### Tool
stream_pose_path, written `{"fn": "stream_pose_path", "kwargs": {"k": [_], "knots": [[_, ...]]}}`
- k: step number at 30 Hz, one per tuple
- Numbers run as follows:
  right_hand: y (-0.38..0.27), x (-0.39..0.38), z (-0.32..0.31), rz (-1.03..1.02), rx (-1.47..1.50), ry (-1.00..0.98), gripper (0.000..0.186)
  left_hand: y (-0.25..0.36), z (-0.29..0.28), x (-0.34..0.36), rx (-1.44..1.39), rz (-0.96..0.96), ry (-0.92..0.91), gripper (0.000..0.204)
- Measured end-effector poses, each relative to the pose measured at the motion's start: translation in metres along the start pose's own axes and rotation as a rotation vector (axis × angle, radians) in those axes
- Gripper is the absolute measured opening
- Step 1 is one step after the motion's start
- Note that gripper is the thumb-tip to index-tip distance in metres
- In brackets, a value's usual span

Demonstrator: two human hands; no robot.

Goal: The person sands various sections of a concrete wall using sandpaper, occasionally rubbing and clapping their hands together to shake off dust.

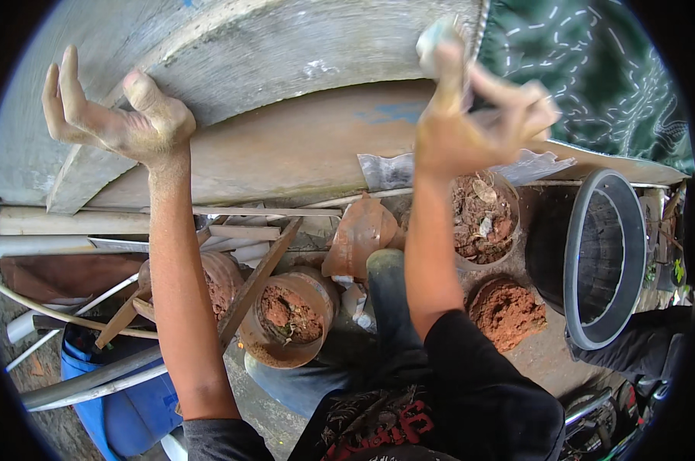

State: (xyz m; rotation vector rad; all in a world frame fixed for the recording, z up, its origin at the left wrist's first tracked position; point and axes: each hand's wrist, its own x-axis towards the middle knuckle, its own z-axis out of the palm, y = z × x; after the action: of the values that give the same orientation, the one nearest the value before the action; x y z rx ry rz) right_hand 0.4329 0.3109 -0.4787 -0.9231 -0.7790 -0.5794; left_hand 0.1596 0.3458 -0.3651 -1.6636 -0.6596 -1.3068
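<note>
Right hand (470,123) is raised to the grey concrete wall (232,54), fingers pinched round a small pale object (437,32) held against the surface near the edge of a green patterned cloth (593,69). It is blurred, so I can only guess at a rag or a lump of filler. Whatever it is looks light and small enough for a fingertip pinch, and probably soft or crumbly, so a firm grip close to its middle would suit it better than a hold at the edge.

Left hand (117,115) holds nothing: its fingers are spread and dusted grey, with the palm braced against the same wall.

Below the arms the ground is crowded. Cut-down plastic containers of red-brown soil stand close together, one (290,316) between the forearms, another (483,219) just right of the right forearm (this one has dry leaves and scraps on top). A black plastic bucket (601,257) lies tilted on its side at the right. White pipes (63,246) and wooden slats (255,280) lie across the left, with a blue plastic drum (125,407) at the lower left.
</note>
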Motion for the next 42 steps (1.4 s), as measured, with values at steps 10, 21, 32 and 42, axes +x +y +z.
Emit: {"fn": "stream_pose_path", "kwargs": {"k": [10,21,32,42], "knots": [[-0.023,-0.006,-0.001,-0.086,-0.016,-0.131,0.030,-0.002,0.004,-0.004,-0.041,0.022,0.077,0.052],[-0.065,-0.017,0.008,-0.061,-0.001,-0.235,0.029,0.005,0.003,-0.004,-0.084,-0.027,0.070,0.046],[-0.069,-0.016,0.002,-0.196,-0.016,-0.358,0.030,-0.011,-0.002,-0.012,-0.040,-0.053,0.100,0.043],[-0.073,-0.010,0.030,-0.454,0.132,-0.394,0.029,0.002,0.001,-0.008,-0.071,-0.082,0.141,0.025]]}}
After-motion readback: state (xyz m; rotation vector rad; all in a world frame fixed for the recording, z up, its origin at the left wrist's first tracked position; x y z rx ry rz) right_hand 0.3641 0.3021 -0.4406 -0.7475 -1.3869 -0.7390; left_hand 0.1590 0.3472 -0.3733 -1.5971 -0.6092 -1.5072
